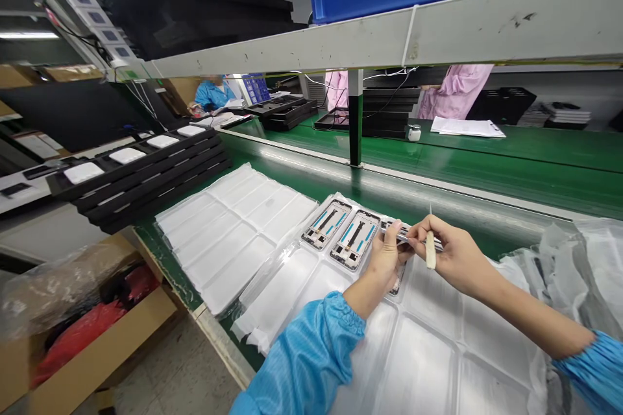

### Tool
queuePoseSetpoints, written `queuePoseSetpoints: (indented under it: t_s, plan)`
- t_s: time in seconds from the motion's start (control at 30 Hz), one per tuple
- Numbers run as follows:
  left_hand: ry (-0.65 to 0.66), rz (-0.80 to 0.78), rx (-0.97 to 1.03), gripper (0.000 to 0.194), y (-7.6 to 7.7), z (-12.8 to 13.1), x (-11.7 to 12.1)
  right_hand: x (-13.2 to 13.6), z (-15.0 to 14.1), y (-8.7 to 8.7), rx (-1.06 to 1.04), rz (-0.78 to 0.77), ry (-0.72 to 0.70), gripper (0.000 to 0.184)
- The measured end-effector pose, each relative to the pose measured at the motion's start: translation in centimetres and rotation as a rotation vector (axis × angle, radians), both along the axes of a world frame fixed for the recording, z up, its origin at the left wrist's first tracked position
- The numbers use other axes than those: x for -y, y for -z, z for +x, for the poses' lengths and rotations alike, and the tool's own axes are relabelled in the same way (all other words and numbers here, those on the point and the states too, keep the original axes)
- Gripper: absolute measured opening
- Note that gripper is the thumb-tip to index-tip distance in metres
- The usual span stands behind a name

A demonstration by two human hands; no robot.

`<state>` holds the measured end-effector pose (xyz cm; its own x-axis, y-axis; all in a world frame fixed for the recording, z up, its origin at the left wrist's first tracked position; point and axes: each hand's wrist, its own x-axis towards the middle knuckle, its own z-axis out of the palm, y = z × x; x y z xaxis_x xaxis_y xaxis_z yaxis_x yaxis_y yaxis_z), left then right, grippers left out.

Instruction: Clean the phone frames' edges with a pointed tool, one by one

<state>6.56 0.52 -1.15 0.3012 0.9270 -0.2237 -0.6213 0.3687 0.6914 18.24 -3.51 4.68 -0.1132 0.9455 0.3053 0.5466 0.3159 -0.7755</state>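
**Left hand (384,256) and right hand (455,256) meet just right of centre**

The left forearm (357,298) rises from the bottom edge, lower left of centre, its blue sleeve (304,343) ending just short of the wrist. The left fingers (394,237) curl upward in a closed grip. The right forearm (530,314) slants in from the lower right, bare up to a blue cuff (596,369) near the right edge, and the wrist angles slightly toward the centre. The right fingers (428,227) point left, bent in a pinching grip. The two hands are just beside each other, their fingertips almost touching.
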Motion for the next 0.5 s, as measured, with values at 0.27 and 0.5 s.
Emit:
queuePoseSetpoints:
  t_s: [0.27,0.5]
  plan:
    - [0.019,0.007,-0.012,0.064,-0.04,-0.04,0.04,-0.07,0.08,0.09,0.011,0.001,0.013,0.029]
    - [0.008,-0.018,-0.015,0.068,-0.43,0.01,0.14,-0.09,0.14,0.20,-0.022,-0.045,0.036,0.033]
